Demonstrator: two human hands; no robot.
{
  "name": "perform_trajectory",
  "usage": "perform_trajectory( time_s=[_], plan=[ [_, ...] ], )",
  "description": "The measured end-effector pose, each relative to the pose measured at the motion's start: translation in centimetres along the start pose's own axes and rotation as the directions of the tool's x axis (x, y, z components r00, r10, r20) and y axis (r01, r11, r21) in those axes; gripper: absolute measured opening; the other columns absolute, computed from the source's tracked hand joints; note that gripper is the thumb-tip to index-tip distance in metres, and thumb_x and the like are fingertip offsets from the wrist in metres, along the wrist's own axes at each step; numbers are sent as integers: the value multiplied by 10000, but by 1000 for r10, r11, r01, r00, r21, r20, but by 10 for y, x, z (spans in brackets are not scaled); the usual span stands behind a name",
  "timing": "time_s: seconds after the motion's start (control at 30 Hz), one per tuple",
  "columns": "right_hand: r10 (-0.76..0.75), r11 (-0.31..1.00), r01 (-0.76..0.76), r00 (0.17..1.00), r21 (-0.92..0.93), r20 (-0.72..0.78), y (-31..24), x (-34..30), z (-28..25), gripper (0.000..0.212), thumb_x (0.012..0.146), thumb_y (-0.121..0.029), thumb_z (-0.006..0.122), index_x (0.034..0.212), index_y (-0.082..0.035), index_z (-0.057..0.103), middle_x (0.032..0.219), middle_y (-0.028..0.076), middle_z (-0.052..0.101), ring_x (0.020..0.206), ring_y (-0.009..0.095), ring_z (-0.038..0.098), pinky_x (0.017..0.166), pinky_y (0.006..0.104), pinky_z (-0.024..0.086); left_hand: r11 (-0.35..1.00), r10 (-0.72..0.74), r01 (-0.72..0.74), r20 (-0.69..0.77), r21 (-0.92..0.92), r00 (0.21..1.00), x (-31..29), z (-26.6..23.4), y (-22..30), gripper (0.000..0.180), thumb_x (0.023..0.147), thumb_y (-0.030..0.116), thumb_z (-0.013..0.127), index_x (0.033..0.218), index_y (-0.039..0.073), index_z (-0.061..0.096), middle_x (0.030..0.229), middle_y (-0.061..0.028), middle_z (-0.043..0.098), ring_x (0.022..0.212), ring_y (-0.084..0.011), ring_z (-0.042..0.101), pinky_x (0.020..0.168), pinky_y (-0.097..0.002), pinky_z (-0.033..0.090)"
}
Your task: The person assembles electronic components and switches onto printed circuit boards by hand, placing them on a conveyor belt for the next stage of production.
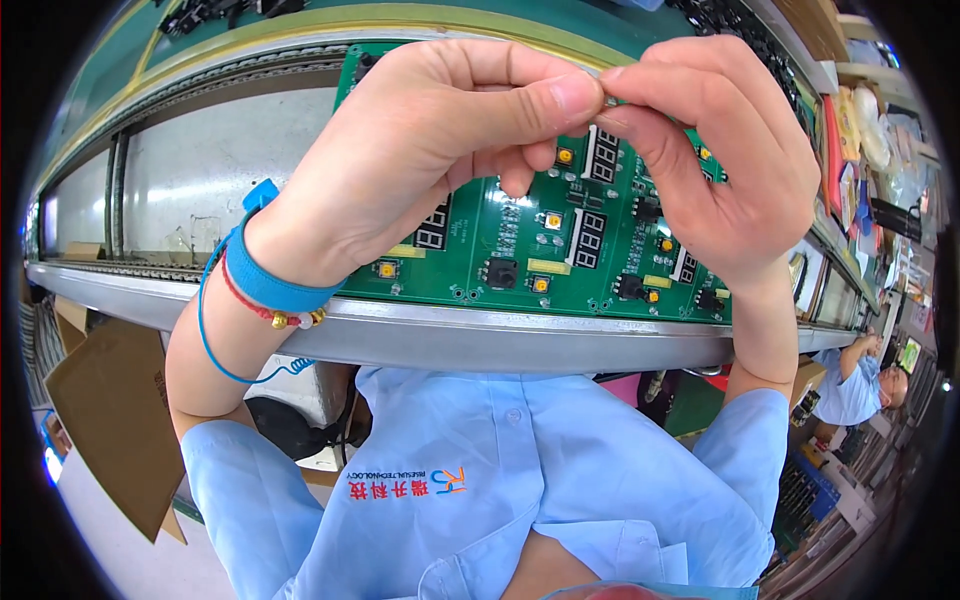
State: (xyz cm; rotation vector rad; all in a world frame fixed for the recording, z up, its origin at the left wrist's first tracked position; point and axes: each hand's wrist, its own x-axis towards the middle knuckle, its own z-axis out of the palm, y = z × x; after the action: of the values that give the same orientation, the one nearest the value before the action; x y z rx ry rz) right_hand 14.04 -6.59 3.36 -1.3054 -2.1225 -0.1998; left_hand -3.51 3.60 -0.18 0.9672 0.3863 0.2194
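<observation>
Over a green circuit board (470, 225), my left hand (455, 120) and my right hand (725, 150) meet with their fingertips pinched together. Whatever lies between the fingers is too small and covered to make out. Three-digit displays (588, 240), square yellow-orange buttons (553, 221) and black block-shaped components (501, 272) sit on the board, some of them hidden behind my hands. A blue wrist strap (285, 280) with a coiled cord circles my left wrist, beside a red beaded bracelet (270, 312).
A grey metal rail (500, 335) runs along the near side of the board, with a chain track (150, 270) at left. Black parts (225, 14) lie on the far green surface. Cardboard (110, 420) stands at lower left. Another person (850, 390) is at far right.
</observation>
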Motion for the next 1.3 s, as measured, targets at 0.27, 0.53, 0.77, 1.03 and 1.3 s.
perform_trajectory(
  time_s=[0.27, 0.53, 0.77, 1.03, 1.3],
  plan=[
    [358, 878, -382, 924, 290, 136, 0, -2, 6, 123, 797, 37, 695, 913, 32, 654, 855, 52, 619, 746, 114, 552, 631, 205, 417, 1000, -3, 3, 13, 1, 1000, -7, -21, 12, 383, 1020, 275, 444, 1171, -37, 607, 930, -17, 645, 704, -36, 547, 579, -176, 454],
    [399, 857, -469, 866, 214, 301, -7, 9, 25, 66, 816, 5, 669, 869, -2, 630, 838, 18, 601, 726, 90, 532, 629, 220, 404, 803, 576, -491, 652, -337, 493, 33, -87, 1, 387, 1033, 228, 413, 1242, -79, 521, 975, -87, 625, 755, -115, 616, 634, -226, 529],
    [325, 946, -314, 899, -85, 294, 0, 0, 47, 95, 781, -43, 693, 809, -15, 607, 808, 54, 568, 751, 214, 579, 661, 296, 458, 956, -147, 119, -87, -267, 985, -22, -39, 38, 387, 1033, 241, 415, 1228, -72, 533, 929, -66, 626, 726, -104, 623, 607, -214, 524],
    [238, 967, -193, 919, -168, 313, -16, 29, 52, 121, 728, -60, 715, 786, -30, 613, 855, 80, 546, 797, 254, 540, 687, 340, 417, 991, -61, 48, -97, -123, 993, -27, -46, 40, 389, 1032, 255, 413, 1213, -62, 547, 914, -59, 623, 723, -102, 625, 594, -210, 527],
    [-186, 881, 329, 902, 339, -391, 33, 5, 111, 132, 698, -85, 695, 720, -51, 569, 864, 87, 475, 824, 277, 464, 704, 372, 340, 998, -36, 32, -86, -55, 996, -27, -45, 41, 403, 1030, 269, 416, 1209, -66, 549, 894, -57, 616, 716, -102, 625, 589, -208, 527]
  ],
)
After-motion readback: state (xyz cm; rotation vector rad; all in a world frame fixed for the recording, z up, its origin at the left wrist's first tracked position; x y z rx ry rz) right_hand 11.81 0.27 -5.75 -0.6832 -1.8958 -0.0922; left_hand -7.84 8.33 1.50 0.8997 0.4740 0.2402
